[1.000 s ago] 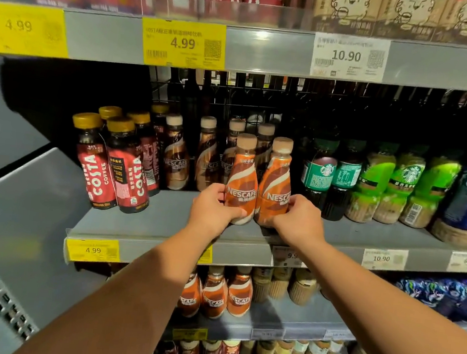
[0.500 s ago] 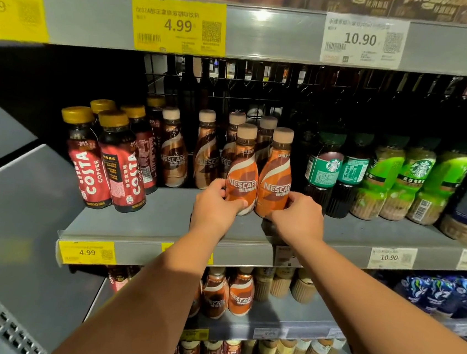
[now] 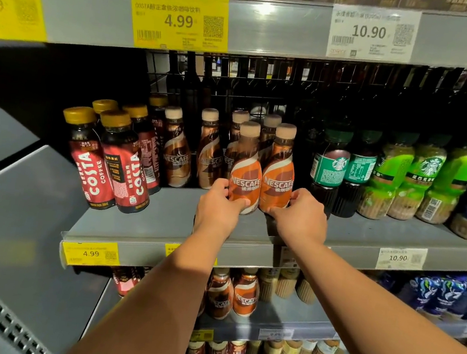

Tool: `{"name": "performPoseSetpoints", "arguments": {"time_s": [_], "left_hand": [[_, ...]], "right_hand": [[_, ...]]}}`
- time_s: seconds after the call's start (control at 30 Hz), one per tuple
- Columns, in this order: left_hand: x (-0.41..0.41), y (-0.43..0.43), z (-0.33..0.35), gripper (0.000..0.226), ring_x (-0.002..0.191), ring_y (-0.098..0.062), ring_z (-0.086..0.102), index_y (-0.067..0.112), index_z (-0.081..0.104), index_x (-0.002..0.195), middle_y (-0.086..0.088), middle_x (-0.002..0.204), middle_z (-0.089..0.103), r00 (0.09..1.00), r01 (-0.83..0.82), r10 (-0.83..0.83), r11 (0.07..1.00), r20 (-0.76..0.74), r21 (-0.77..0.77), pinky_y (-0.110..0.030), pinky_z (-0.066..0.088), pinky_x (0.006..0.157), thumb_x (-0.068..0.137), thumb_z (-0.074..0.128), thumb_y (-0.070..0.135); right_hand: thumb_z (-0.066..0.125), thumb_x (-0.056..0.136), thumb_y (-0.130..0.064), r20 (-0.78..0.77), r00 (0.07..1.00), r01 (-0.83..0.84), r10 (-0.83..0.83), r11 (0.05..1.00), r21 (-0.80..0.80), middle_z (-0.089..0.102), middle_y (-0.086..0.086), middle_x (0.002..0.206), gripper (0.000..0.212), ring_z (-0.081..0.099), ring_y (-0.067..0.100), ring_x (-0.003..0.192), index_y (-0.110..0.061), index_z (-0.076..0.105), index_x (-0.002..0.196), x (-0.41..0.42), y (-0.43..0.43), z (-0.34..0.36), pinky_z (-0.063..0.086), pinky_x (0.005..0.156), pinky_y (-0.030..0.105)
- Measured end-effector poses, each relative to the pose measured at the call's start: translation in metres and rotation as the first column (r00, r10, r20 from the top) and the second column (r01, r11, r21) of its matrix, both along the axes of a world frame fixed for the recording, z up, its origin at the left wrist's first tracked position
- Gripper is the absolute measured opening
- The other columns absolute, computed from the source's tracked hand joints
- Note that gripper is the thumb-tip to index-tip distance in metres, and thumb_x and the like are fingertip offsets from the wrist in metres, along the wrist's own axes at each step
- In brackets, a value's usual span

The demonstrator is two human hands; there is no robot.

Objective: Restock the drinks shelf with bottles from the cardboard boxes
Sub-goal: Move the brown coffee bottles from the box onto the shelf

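Left hand: The left hand (image 3: pixel 217 208) grips the lower body of the left orange Nescafé bottle (image 3: pixel 245 172), with the thumb across the front under the label and the fingers curled round its left side.
Right hand: The right hand (image 3: pixel 298 217) grips the base of the right orange Nescafé bottle (image 3: pixel 279 170), with the thumb low on the front and the fingers wrapped round its right side.
The pair: Both bottles stand upright and touch side by side on the middle shelf (image 3: pixel 163 227), set back from its front edge, labels facing out and beige caps on.
Row behind: Brown Nescafé bottles (image 3: pixel 175 153) stand just behind the held pair and to its left.
To the left: Costa bottles (image 3: pixel 124 165) with red labels and gold caps cluster near the shelf's left end, apart from the pair.
To the right: Dark Starbucks bottles (image 3: pixel 331 169) stand just beside the right hand, with green Starbucks bottles (image 3: pixel 416 178) further along.
Price rails: A large yellow 4.99 tag (image 3: pixel 179 21) and a white 10.90 tag (image 3: pixel 371 32) sit on the rail above. A small yellow 4.99 tag (image 3: pixel 90 252) marks the middle shelf's rail at left.
Below: Lower-shelf Nescafé bottles (image 3: pixel 244 296) show between the two forearms.
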State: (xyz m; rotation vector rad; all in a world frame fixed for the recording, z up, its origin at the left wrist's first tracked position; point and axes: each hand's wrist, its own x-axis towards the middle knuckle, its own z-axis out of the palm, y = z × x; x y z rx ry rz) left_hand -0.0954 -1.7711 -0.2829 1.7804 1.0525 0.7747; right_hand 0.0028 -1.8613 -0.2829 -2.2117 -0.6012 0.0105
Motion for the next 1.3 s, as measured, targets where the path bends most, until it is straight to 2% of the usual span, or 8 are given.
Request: {"name": "performPoseSetpoints", "arguments": {"time_s": [0.13, 0.3, 0.43, 0.63, 0.8, 0.97, 1.17, 1.3], "left_hand": [[-0.001, -0.004, 0.001, 0.040, 0.109, -0.019, 0.060, 0.019, 0.057, 0.119, 0.000, 0.119, 0.065, 1.000, -0.012, 0.013, 0.999, -0.021, 0.043, -0.031, 0.045, 0.091, 0.082, 0.071, 0.024], [-0.006, -0.013, 0.002, 0.036, 0.105, -0.025, 0.060, 0.019, 0.061, 0.117, -0.004, 0.115, 0.066, 0.990, -0.079, 0.095, 0.986, -0.108, 0.146, -0.037, 0.050, 0.088, 0.083, 0.069, 0.029], [-0.016, -0.021, 0.007, 0.044, 0.115, -0.027, 0.052, 0.012, 0.053, 0.129, -0.008, 0.128, 0.052, 0.975, -0.078, 0.134, 0.954, -0.180, 0.289, -0.035, 0.043, 0.092, 0.089, 0.062, 0.029], [-0.044, -0.046, 0.011, 0.039, 0.121, -0.026, 0.046, 0.011, 0.051, 0.131, -0.007, 0.134, 0.046, 0.930, 0.031, 0.108, 0.929, -0.352, 0.368, -0.032, 0.037, 0.097, 0.094, 0.054, 0.022], [-0.061, -0.079, 0.021, 0.038, 0.119, -0.027, 0.047, 0.013, 0.052, 0.129, -0.007, 0.132, 0.047, 0.882, 0.055, 0.161, 0.899, -0.443, 0.435, -0.034, 0.038, 0.096, 0.093, 0.054, 0.025], [-0.070, -0.112, 0.031, 0.036, 0.118, -0.028, 0.048, 0.013, 0.054, 0.126, -0.008, 0.127, 0.053, 0.839, 0.112, 0.162, 0.883, -0.520, 0.456, -0.038, 0.042, 0.094, 0.091, 0.053, 0.026], [-0.081, -0.145, 0.030, 0.033, 0.114, -0.030, 0.052, 0.013, 0.058, 0.119, -0.009, 0.120, 0.059, 0.801, 0.241, 0.115, 0.837, -0.588, 0.492, -0.041, 0.047, 0.091, 0.090, 0.055, 0.028], [-0.087, -0.173, 0.013, 0.029, 0.111, -0.031, 0.055, 0.014, 0.061, 0.113, -0.009, 0.117, 0.062, 0.786, 0.299, 0.058, 0.836, -0.616, 0.460, -0.040, 0.049, 0.088, 0.088, 0.057, 0.027]], "right_hand": [[0.071, 0.081, -0.036, 0.002, 1.000, -0.010, 0.010, 1.000, -0.021, 0.067, 0.008, 0.104, 0.033, 0.063, 0.030, 0.096, -0.015, 0.059, 0.104, 0.000, -0.001, 0.000, 0.045, 0.070, 0.033], [0.069, 0.083, -0.033, 0.019, 0.999, -0.029, 0.030, 0.998, -0.053, 0.066, 0.009, 0.104, 0.030, 0.062, 0.030, 0.097, -0.014, 0.059, 0.105, 0.000, -0.001, 0.000, 0.042, 0.070, 0.031], [0.061, 0.087, -0.026, 0.086, 0.991, -0.104, 0.106, 0.994, -0.030, 0.066, 0.012, 0.101, 0.025, 0.062, 0.032, 0.093, -0.008, 0.056, 0.103, -0.007, -0.008, 0.000, 0.044, 0.069, 0.032], [0.054, 0.088, -0.016, 0.278, 0.917, -0.284, 0.285, 0.958, -0.047, 0.062, 0.011, 0.097, 0.013, 0.055, 0.030, 0.092, -0.008, 0.054, 0.098, -0.018, -0.040, 0.000, 0.044, 0.069, 0.034], [0.053, 0.087, -0.020, 0.355, 0.847, -0.338, 0.395, 0.917, -0.212, 0.059, 0.014, 0.109, 0.027, 0.054, 0.032, 0.101, -0.005, 0.056, 0.109, -0.024, -0.069, 0.009, 0.049, 0.078, 0.038], [0.053, 0.088, -0.024, 0.336, 0.825, -0.333, 0.455, 0.871, -0.360, 0.059, 0.016, 0.110, 0.027, 0.054, 0.035, 0.104, -0.004, 0.058, 0.105, -0.033, -0.104, 0.018, 0.045, 0.077, 0.035], [0.055, 0.086, -0.024, 0.248, 0.863, -0.298, 0.439, 0.841, -0.451, 0.063, 0.019, 0.108, 0.024, 0.059, 0.037, 0.101, -0.005, 0.061, 0.099, -0.050, -0.145, 0.022, 0.046, 0.074, 0.034], [0.054, 0.088, -0.025, 0.198, 0.895, -0.252, 0.401, 0.818, -0.517, 0.063, 0.016, 0.109, 0.026, 0.060, 0.035, 0.101, -0.006, 0.061, 0.104, -0.065, -0.179, 0.011, 0.047, 0.075, 0.034]]}}
